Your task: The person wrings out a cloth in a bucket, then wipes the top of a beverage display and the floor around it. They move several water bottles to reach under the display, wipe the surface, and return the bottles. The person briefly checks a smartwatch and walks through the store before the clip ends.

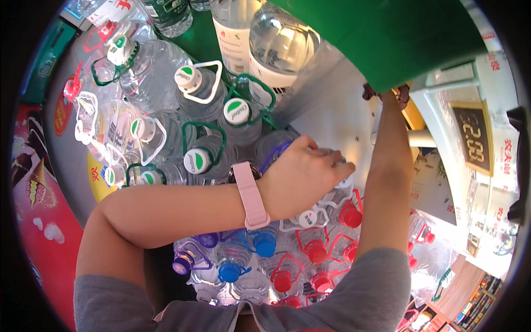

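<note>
My left hand [309, 176], with a pink watch strap [252, 197] on its wrist, reaches to the right over several clear plastic water bottles. Its fingers curl down at a bottle with a white cap [345, 181]; whether they grip it is hidden. Beside the palm is a bottle with a purple carry handle [274, 157]. The right forearm [390, 166] stretches away from me, a brown band [403, 96] at its wrist. A green panel [398, 37] covers the right hand, so what it touches cannot be seen.
Large bottles with green-and-white caps [197, 161] crowd the left. Red-capped bottles [317, 251] and blue-capped bottles [264, 244] stand below my arms. A grey metal panel [332, 91] rises beyond. At right are a digital display [471, 137] and white cartons [504, 157] bearing writing.
</note>
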A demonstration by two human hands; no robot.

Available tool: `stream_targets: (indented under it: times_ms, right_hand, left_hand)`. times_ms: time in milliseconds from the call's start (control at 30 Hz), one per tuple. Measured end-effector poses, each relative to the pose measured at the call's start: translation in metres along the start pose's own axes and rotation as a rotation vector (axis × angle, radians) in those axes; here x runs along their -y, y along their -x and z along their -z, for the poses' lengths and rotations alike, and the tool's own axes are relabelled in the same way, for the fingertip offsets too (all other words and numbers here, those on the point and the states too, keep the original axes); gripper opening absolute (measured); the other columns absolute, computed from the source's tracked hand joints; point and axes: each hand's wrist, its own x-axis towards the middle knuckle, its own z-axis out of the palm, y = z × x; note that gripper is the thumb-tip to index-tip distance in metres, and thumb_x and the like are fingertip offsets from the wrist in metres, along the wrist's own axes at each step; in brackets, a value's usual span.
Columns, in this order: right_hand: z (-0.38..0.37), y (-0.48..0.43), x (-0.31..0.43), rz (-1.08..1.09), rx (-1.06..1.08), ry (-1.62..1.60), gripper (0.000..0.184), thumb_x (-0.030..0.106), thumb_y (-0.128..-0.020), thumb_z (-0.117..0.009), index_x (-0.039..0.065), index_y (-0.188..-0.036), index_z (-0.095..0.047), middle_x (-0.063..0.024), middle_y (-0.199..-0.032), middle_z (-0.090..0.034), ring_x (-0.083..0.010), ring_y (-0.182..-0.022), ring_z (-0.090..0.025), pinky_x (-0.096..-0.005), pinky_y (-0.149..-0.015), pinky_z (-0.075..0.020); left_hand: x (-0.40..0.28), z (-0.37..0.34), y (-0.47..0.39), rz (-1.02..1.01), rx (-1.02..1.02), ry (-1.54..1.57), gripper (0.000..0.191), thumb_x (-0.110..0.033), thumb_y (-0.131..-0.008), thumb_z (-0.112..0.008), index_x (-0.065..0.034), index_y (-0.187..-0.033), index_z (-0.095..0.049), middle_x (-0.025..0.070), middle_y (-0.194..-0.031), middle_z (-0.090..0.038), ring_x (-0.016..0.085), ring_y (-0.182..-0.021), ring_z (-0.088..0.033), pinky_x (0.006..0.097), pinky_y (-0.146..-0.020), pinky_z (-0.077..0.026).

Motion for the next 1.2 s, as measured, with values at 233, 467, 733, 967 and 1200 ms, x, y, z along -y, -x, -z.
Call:
stream_targets:
  times_ms: [233,467,733,967,1200]
  right_hand:
    - [0.000,0.016,0.092,0.292,0.035,-0.037,0.059,0.031,-0.076,-0.069,0.010,-0.131,-0.060,-0.0251,-0.131,-0.060,-0.0451,-0.112,-0.062,-0.0496,-0.093,-0.0516]
    - [-0.004,0.047,0.014,0.399,0.190,0.054,0.058,0.029,-0.078,-0.066,0.010,-0.132,-0.059,-0.0247,-0.131,-0.060,-0.0444,-0.114,-0.061,-0.0494,-0.095,-0.0508]
    - [0.000,0.029,-0.047,-0.084,0.126,0.090,0.056,0.027,-0.080,-0.063,0.010,-0.134,-0.058,-0.0243,-0.132,-0.059,-0.0436,-0.116,-0.060,-0.0492,-0.096,-0.0499]
    - [0.015,-0.017,-0.018,-0.103,-0.068,-0.028,0.055,0.025,-0.082,-0.060,0.010,-0.135,-0.057,-0.0239,-0.133,-0.059,-0.0429,-0.118,-0.059,-0.0490,-0.098,-0.0490]
    - [0.017,-0.007,0.047,0.209,-0.038,-0.024,0.054,0.023,-0.084,-0.057,0.009,-0.136,-0.056,-0.0235,-0.134,-0.059,-0.0422,-0.121,-0.058,-0.0488,-0.099,-0.0482]
  left_hand:
    - [0.002,0.002,0.001,-0.001,0.065,0.007,0.036,-0.005,-0.077,-0.063,-0.0086,-0.112,-0.062,0.0071,-0.102,-0.069,0.020,-0.090,-0.070,0.0345,-0.087,-0.045]
    - [0.005,0.002,0.002,-0.026,0.068,0.036,0.041,-0.002,-0.074,-0.064,-0.0091,-0.114,-0.060,0.0081,-0.103,-0.069,0.022,-0.090,-0.070,0.0347,-0.084,-0.044]
    - [0.006,0.000,0.002,-0.029,0.045,0.034,0.028,-0.005,-0.077,-0.061,-0.0084,-0.105,-0.062,0.0060,-0.090,-0.068,0.021,-0.079,-0.070,0.0345,-0.082,-0.045]
    - [0.000,0.007,-0.001,0.057,0.181,-0.024,0.037,-0.015,-0.082,-0.069,-0.0165,-0.117,-0.060,0.0003,-0.115,-0.068,0.017,-0.100,-0.067,0.0331,-0.089,-0.044]
    - [0.003,0.003,-0.002,-0.006,0.068,0.021,0.033,-0.004,-0.077,-0.062,-0.0086,-0.110,-0.061,0.0066,-0.100,-0.068,0.020,-0.091,-0.069,0.0339,-0.086,-0.045]
